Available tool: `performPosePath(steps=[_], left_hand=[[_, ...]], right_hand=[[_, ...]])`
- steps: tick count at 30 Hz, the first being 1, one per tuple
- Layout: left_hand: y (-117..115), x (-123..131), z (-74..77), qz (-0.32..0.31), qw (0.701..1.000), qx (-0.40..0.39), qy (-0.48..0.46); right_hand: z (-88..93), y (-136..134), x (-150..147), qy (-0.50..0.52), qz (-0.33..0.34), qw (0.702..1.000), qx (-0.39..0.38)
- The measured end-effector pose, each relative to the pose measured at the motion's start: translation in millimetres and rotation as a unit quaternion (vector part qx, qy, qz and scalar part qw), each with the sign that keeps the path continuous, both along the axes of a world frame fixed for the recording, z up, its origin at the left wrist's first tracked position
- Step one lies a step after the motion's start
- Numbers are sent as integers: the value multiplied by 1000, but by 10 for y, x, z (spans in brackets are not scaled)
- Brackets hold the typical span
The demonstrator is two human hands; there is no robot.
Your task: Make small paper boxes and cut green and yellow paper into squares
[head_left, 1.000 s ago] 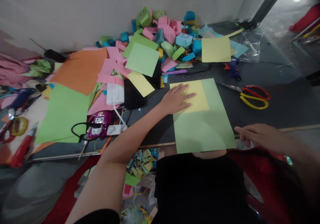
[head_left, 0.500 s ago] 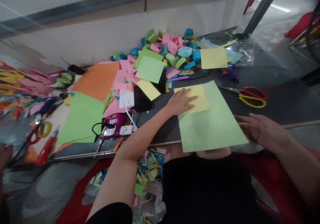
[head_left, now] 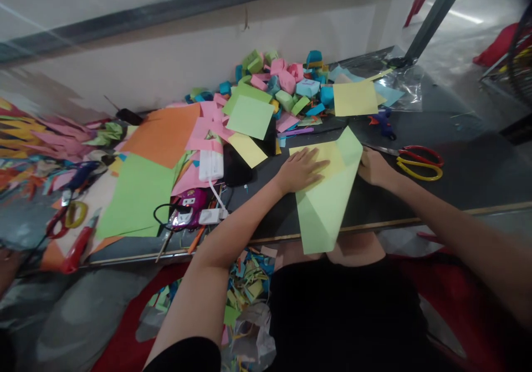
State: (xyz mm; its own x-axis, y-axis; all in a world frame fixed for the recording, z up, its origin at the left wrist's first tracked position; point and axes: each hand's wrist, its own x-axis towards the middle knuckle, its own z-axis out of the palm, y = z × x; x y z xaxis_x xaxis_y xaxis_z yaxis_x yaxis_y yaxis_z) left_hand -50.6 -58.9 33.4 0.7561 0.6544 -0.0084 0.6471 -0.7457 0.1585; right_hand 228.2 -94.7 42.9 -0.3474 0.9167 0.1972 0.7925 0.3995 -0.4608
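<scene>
My left hand (head_left: 302, 169) lies flat with fingers spread on a small yellow paper (head_left: 332, 153). Beneath that is a large light-green paper sheet (head_left: 320, 211), its right side lifted and folded over to the left, partly covering the yellow piece. At the sheet's raised right edge, my right hand (head_left: 373, 166) grips the paper; its fingertips are partly hidden. Just right of this hand lie scissors (head_left: 419, 161) with one red and one yellow handle loop.
Folded paper pieces (head_left: 286, 81) are heaped against the wall. Orange paper (head_left: 166, 133), green paper (head_left: 135, 194) and a purple power strip (head_left: 189, 208) lie to the left. Paper scraps (head_left: 249, 283) fill a bag below the table edge. Another person's hand (head_left: 8, 264) shows at far left.
My right hand has moved up and inward to the green sheet's right edge, and that side is now folded over leftward. My left hand has stayed on the yellow paper.
</scene>
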Motion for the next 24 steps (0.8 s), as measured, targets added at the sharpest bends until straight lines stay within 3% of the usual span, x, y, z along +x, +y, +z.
performPosePath(steps=[7, 13, 18, 24], left_hand=[[-4, 121, 57, -54, 998, -26, 20], [10, 136, 10, -59, 998, -28, 11], [-12, 128, 2, -46, 999, -6, 11], [13, 129, -69, -42, 999, -6, 12]], right_hand=[[-63, -3, 210, 46, 95, 994, 5], [-194, -2, 115, -32, 69, 997, -33], [-153, -19, 44, -77, 108, 991, -31], [-128, -52, 20, -104, 90, 990, -32]])
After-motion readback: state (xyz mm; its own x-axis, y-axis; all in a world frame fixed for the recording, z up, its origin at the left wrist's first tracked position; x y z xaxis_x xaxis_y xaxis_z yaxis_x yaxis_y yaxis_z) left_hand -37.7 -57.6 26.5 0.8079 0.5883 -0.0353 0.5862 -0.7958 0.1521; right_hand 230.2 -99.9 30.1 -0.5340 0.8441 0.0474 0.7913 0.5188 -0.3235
